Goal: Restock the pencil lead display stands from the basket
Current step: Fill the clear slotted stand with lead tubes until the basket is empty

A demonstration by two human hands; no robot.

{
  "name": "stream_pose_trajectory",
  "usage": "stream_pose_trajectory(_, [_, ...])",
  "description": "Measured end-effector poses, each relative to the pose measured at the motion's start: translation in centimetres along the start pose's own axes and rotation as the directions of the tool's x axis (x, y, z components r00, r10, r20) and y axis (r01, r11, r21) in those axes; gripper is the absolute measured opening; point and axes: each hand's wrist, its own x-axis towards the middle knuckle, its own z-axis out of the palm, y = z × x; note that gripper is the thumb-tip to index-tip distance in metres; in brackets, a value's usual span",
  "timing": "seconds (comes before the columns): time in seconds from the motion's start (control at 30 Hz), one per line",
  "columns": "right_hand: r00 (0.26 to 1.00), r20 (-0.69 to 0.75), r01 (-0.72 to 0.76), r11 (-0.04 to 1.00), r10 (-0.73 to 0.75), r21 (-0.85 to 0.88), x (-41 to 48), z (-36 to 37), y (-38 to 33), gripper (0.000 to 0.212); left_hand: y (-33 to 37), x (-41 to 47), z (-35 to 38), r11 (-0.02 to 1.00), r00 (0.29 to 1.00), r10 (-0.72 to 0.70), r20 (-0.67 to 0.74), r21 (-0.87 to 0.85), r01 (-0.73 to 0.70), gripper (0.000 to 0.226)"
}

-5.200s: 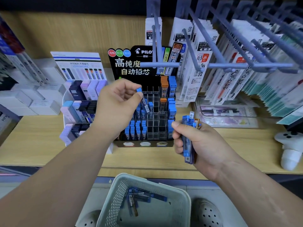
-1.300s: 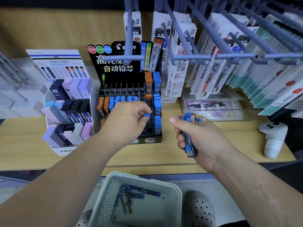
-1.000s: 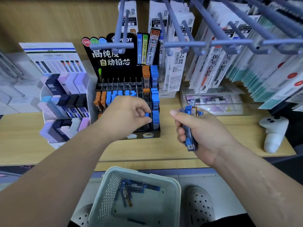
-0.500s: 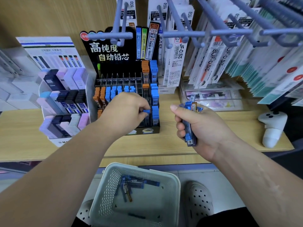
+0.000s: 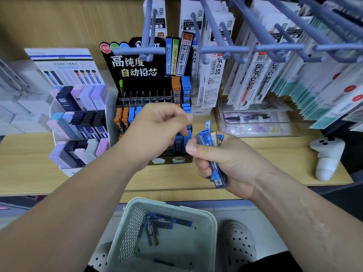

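Head view: the left hand (image 5: 157, 132) hovers before the black stand (image 5: 137, 69), fingers loosely curled and holding nothing, slightly blurred. Just beside it the right hand (image 5: 225, 160) grips a bundle of lead cases (image 5: 218, 178) above the shelf (image 5: 275, 154). A few more cases (image 5: 157, 222) lie in the basket (image 5: 125, 228) below, by the person's feet.

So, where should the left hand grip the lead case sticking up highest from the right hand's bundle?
Pinch the lead case at its free top end, from above: it stands clear above the bundle, while the right hand wraps the lower part.
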Motion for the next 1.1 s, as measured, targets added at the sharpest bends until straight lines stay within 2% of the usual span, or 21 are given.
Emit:
stream_pose_trajectory(0.07, [1.000,-0.004,0.014,1.000,-0.014,-0.024,0.2,0.2,0.1,0.029,0.6,-0.7,-0.1,0.987,0.984,-0.102,0.144,-0.111,0.118,0.017])
stream_pose_trajectory(0.13, [1.000,-0.013,0.023,0.997,-0.024,-0.074,0.3,0.5,0.2,0.030,0.6,-1.3,0.0,0.975,0.969,-0.138,0.203,-0.143,0.169,0.013])
stream_pose_trajectory(0.3, [1.000,-0.006,0.000,0.993,-0.001,-0.119,0.6,1.4,0.6,0.030,0.1,-1.8,-0.7,0.963,0.972,-0.176,0.157,-0.179,0.203,0.013])
stream_pose_trajectory(0.47, [0.999,0.036,-0.016,0.993,0.020,-0.116,0.9,2.5,0.6,0.030,0.1,-2.5,-2.2,0.946,0.963,-0.206,0.171,-0.215,0.241,0.014])
stream_pose_trajectory(0.6, [0.998,0.002,-0.058,0.984,0.059,-0.166,1.3,3.1,0.5,0.028,-0.5,-2.8,-3.3,0.917,0.964,-0.230,0.130,-0.303,0.260,0.015])
stream_pose_trajectory(0.73, [0.997,-0.023,-0.080,0.981,0.077,-0.178,1.7,3.7,0.7,0.033,-0.7,-3.1,-4.2,0.918,0.965,-0.235,0.114,-0.300,0.259,0.009])
stream_pose_trajectory(0.83, [0.995,-0.044,-0.096,0.985,0.091,-0.145,1.9,4.0,0.7,0.036,-1.0,-2.9,-5.0,0.911,0.964,-0.262,0.032,-0.323,0.258,0.013])
stream_pose_trajectory(0.97, [0.990,-0.104,-0.097,0.993,0.090,-0.069,2.4,3.7,0.8,0.024,-1.6,-2.6,-6.2,0.886,0.957,-0.277,-0.089,-0.409,0.219,0.016])
stream_pose_trajectory(1.1, [0.982,-0.189,-0.014,0.997,0.027,0.071,2.8,3.2,0.8,0.014,-1.9,-2.8,-6.6,0.914,0.965,-0.258,-0.055,-0.337,0.225,0.020])
